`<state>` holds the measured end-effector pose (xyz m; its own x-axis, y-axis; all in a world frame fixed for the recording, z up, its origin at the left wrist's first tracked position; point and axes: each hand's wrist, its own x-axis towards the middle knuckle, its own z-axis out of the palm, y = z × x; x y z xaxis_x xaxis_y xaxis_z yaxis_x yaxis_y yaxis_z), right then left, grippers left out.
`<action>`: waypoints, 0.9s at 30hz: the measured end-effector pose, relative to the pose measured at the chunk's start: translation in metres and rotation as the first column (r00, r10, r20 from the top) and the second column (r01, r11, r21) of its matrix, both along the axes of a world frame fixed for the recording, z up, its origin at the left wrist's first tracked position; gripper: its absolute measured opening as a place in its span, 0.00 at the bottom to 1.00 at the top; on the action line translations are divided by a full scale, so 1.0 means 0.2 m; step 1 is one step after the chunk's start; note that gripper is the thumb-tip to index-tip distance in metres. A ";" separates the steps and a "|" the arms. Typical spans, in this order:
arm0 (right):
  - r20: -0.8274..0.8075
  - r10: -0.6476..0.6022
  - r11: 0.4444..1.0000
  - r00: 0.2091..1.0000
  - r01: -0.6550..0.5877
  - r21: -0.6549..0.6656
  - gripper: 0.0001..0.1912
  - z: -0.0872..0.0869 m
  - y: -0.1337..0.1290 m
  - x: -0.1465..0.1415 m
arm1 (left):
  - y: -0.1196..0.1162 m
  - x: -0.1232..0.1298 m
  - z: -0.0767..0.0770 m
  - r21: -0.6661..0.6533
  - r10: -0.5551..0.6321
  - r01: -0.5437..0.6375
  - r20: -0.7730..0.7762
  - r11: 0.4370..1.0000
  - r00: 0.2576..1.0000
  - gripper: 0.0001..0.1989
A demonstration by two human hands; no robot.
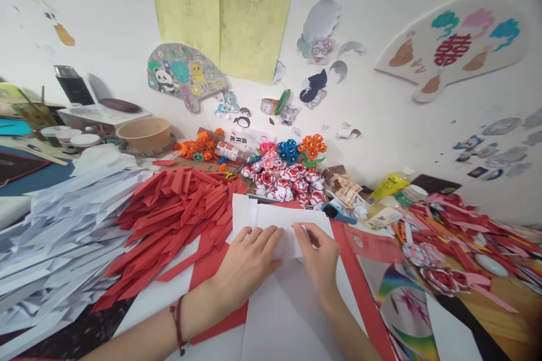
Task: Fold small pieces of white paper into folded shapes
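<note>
A white sheet of paper (282,254) lies in front of me, partly folded, on top of other white sheets (271,316). My left hand (249,254) rests on it with the fingers stretched out, pressing it down. At the right, my right hand (318,251) has thumb and forefinger pinched on the sheet's edge. A small white strip (244,211) stands out beyond the left fingertips. Red paper (218,265) shows under the white sheets.
Folded white strips (71,237) and red strips (178,208) are heaped at the left. Paper flowers (292,180) stand behind my hands. A watch (339,212) lies beyond the right hand. At the right are coloured strips (457,231) and a yellow bottle (389,185).
</note>
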<state>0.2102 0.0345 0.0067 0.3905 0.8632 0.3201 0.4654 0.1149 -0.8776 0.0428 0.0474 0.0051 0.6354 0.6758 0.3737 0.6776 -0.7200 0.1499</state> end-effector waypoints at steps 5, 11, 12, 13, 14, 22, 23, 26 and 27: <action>-0.030 0.006 1.000 1.000 -0.007 -0.024 0.17 0.01 0.00 0.00 | 0.02 -0.01 0.00 -0.025 0.011 -0.011 0.007 1.000 1.000 0.29; -0.342 0.183 0.975 0.922 -0.214 -0.054 0.20 0.01 0.01 -0.03 | 0.02 -0.01 0.00 -0.160 0.062 -0.042 0.127 0.986 0.990 0.27; -0.373 0.213 0.967 0.903 -0.250 -0.053 0.21 0.01 0.01 -0.03 | 0.02 -0.01 0.00 -0.216 0.085 -0.046 0.175 0.975 0.981 0.27; -0.397 0.243 0.956 0.885 -0.287 -0.055 0.21 0.01 0.01 -0.03 | 0.02 -0.01 -0.01 -0.280 0.112 -0.045 0.228 0.959 0.967 0.27; -0.414 0.273 0.944 0.868 -0.325 -0.058 0.21 0.00 0.02 -0.04 | 0.03 -0.01 -0.01 -0.348 0.139 -0.034 0.282 0.937 0.949 0.27; -0.432 0.406 0.889 0.805 -0.458 -0.020 0.26 0.00 0.03 -0.02 | 0.04 -0.01 0.04 -0.605 0.207 0.183 0.516 0.775 0.831 0.25; -0.425 0.404 0.889 0.810 -0.457 -0.027 0.26 0.00 0.03 -0.02 | 0.03 -0.01 0.05 -0.609 0.203 0.202 0.529 0.767 0.824 0.24; -0.401 0.386 0.893 0.830 -0.446 -0.063 0.25 -0.01 0.03 -0.01 | 0.03 -0.01 0.06 -0.612 0.210 0.203 0.534 0.764 0.819 0.22; -0.402 0.386 0.892 0.831 -0.447 -0.068 0.25 -0.01 0.03 -0.01 | 0.03 -0.01 0.05 -0.612 0.215 0.194 0.530 0.767 0.820 0.22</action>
